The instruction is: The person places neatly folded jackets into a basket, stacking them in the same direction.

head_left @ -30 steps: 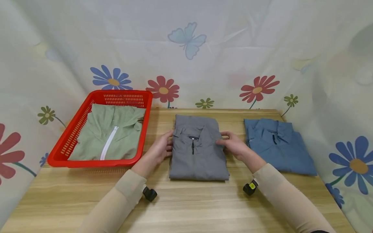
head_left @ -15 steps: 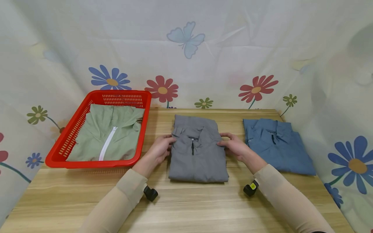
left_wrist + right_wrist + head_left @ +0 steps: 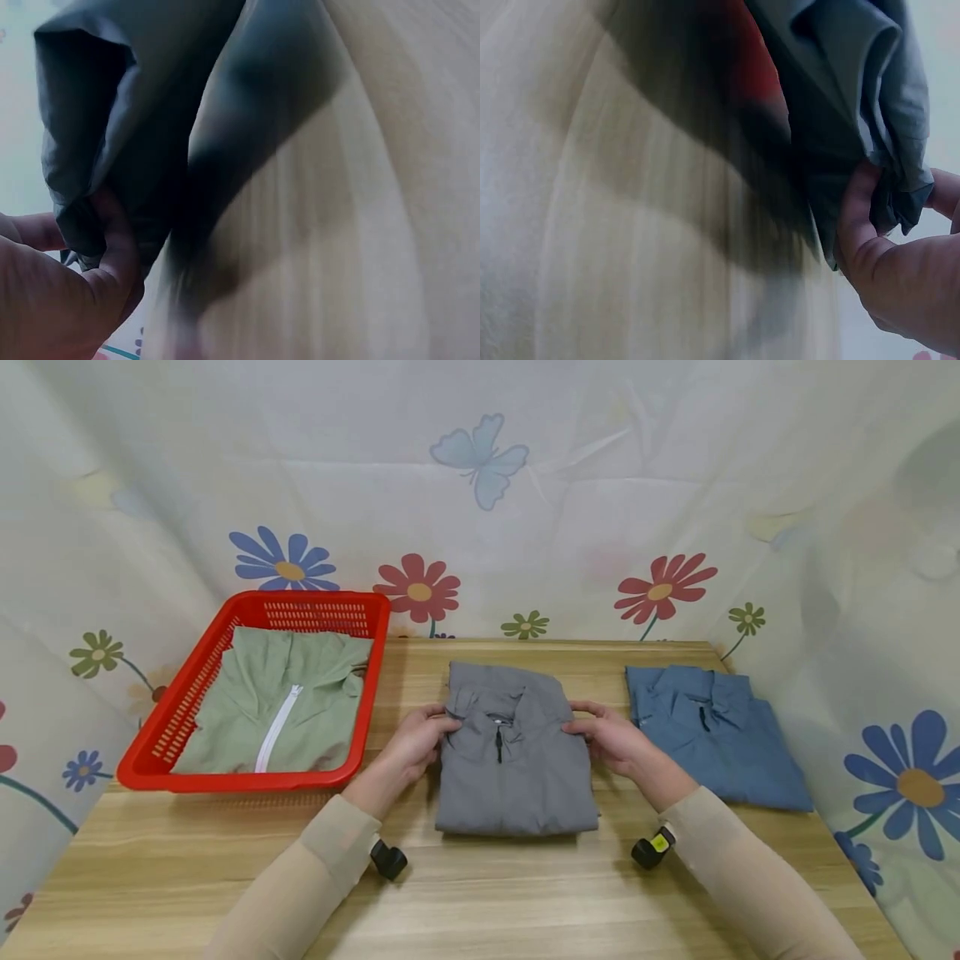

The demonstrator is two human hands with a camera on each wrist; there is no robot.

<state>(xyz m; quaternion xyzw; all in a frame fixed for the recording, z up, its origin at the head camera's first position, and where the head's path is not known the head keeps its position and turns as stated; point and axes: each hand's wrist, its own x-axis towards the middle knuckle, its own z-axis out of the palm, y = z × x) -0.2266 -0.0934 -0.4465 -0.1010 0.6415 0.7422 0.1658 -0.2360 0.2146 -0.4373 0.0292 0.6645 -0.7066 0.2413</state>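
A folded grey jacket [image 3: 517, 777] with a collar and a short black zip pull lies between my two hands in the head view. At its left edge my left hand [image 3: 417, 739] pinches the folded layers, thumb on top and fingers beneath. My right hand [image 3: 617, 739] grips the opposite edge in the same way. Both wrist views show the jacket's folded side [image 3: 150, 112] raised over the wooden table, with a dark shadow under it. Fingers of the right hand [image 3: 907, 277] curl under the cloth in the right wrist view.
To the left stands a red plastic basket [image 3: 375, 685] with a folded light green jacket [image 3: 322, 718] with a white zip inside. A folded blue jacket [image 3: 727, 747] lies on the right of the wooden table [image 3: 517, 893]. Behind hangs a flowered curtain [image 3: 570, 518].
Both thumbs have come over the grey jacket's edges and the hands now grip it. The jacket has lifted and shifted slightly toward me. Basket and blue jacket have stayed put.
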